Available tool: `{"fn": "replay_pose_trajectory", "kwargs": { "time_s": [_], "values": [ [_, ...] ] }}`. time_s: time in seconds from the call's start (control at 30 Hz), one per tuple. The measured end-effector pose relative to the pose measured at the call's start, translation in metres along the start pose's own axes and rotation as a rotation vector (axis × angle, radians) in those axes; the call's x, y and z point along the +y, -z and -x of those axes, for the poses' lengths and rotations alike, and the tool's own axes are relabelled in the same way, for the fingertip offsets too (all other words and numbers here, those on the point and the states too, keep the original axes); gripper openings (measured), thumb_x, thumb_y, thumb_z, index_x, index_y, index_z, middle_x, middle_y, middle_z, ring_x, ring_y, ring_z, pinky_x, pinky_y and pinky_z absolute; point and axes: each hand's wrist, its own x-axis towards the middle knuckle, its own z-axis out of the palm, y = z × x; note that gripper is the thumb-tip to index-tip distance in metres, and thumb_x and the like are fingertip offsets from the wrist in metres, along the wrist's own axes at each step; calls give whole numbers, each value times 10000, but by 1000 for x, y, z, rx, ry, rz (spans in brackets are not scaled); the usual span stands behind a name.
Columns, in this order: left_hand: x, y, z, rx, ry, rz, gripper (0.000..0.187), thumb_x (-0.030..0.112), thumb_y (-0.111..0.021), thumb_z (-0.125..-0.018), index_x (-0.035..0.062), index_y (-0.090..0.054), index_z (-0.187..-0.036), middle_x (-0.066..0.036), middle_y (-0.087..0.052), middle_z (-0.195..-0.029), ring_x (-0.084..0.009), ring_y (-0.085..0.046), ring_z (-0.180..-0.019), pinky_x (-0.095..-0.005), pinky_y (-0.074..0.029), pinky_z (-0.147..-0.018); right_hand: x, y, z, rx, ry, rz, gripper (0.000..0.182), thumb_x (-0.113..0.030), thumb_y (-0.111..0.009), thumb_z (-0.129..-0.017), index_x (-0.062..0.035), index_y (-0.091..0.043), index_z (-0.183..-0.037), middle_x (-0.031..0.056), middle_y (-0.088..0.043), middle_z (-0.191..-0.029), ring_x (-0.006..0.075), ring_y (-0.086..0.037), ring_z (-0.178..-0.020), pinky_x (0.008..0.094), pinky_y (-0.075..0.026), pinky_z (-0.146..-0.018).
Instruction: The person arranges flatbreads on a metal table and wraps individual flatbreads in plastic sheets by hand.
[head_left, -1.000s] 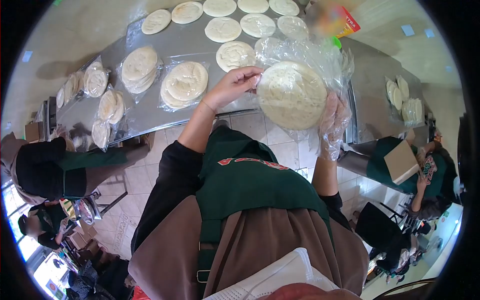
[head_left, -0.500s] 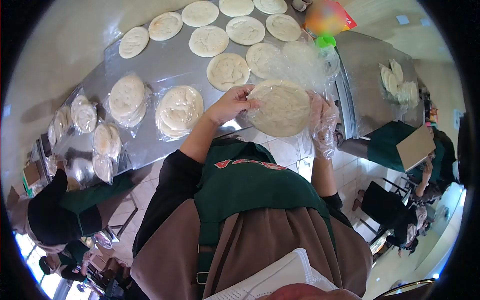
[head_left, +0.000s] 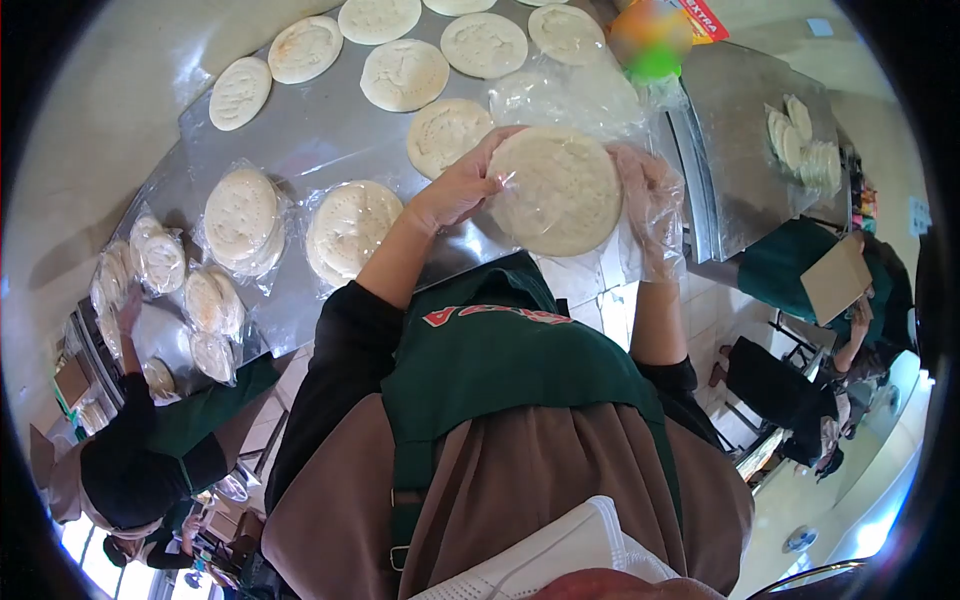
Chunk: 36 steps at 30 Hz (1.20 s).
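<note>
Flatbread (head_left: pixel 556 195), pale, round, dimpled, plastic-wrapped, left hand (head_left: pixel 460 190) pinching its edge, right hand (head_left: pixel 653 205), grip unclear

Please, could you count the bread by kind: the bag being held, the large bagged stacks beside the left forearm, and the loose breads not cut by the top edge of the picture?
Held bag of bread: 1
Large bagged stacks: 2
Loose breads: 6, though the clear plastic may hide more
Total: 9, each bag or stack counted once
</note>
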Motion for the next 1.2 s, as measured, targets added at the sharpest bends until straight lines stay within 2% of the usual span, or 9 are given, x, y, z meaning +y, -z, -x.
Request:
{"fn": "replay_pose_trajectory", "kwargs": {
  "time_s": [0.13, 0.37, 0.63, 0.77, 0.83, 0.97, 1.07, 1.13, 1.2],
  "values": [
    [5, 1, -9, 42, -15, 9, 1108, 574, -769, -580, 70, -231, -1408, -84, -325, -1393, -194, -346, -1295, -348, -329, -1050, 15, -1, -21, -12, 12, 18, 208, -163, -576, -883, 9, -682, -930, 167, -653, -890, 256, -621, -835, 322, -474, -763],
    [17, 20, -20, 61, -44, -164, 1104, 630, -719, -629, 64, -190, -1416, -108, -336, -1395, -213, -362, -1275, -338, -323, -1046, 10, -2, -67, -100, 194, 131, 196, -143, -573, -876, 20, -676, -912, 184, -652, -879, 293, -618, -838, 337, -468, -773],
    [-13, 20, -16, 115, 89, 36, 651, 107, -661, -830, 53, -323, -1384, -43, -511, -1265, -135, -499, -1132, -306, -407, -973, 0, 11, -72, -187, 233, 153, 188, -123, -558, -877, 16, -684, -888, 183, -655, -891, 301, -616, -840, 344, -462, -779],
    [-29, 23, -7, 167, 113, 136, 595, 93, -657, -827, 44, -374, -1349, -39, -532, -1243, -150, -515, -1124, -335, -428, -959, 22, 27, -71, -107, 190, 159, 218, -156, -551, -887, 13, -687, -892, 168, -662, -885, 270, -618, -842, 331, -456, -789],
    [-23, 17, 2, 355, -33, 284, 562, 56, -657, -812, 36, -412, -1318, -62, -553, -1213, -167, -528, -1120, -366, -449, -941, 29, 44, -69, 74, -16, 120, 245, -202, -556, -891, 0, -692, -913, 137, -675, -885, 205, -609, -851, 310, -447, -805],
    [-12, 33, 28, 417, -175, 272, 551, 19, -642, -805, 31, -420, -1310, -89, -550, -1217, -191, -531, -1125, -371, -456, -935, 43, 86, -68, 273, -57, 88, 268, -231, -561, -894, -2, -694, -937, 107, -680, -876, 159, -586, -847, 302, -443, -801],
    [-9, 41, 32, 538, -204, 153, 511, 17, -623, -798, 34, -453, -1280, -98, -552, -1219, -251, -554, -1104, -376, -446, -957, 48, 113, -60, 482, -140, 18, 277, -235, -560, -896, 4, -692, -946, 83, -674, -875, 142, -576, -844, 289, -441, -790],
    [-15, 26, 22, 644, -92, -201, 491, -3, -609, -780, 60, -497, -1254, -120, -518, -1264, -273, -518, -1149, -386, -424, -974, 44, 124, -52, 637, -151, 47, 309, -258, -547, -898, 12, -690, -940, 94, -671, -908, 145, -573, -819, 263, -440, -772],
    [-32, 13, 9, 373, -282, -932, 519, -23, -600, -743, 124, -536, -1237, -155, -491, -1277, -304, -432, -1237, -427, -363, -1019, 27, 127, -36, 717, -240, 102, 323, -282, -560, -888, 9, -695, -925, 83, -666, -882, 131, -557, -790, 254, -430, -741]
  ]
}}
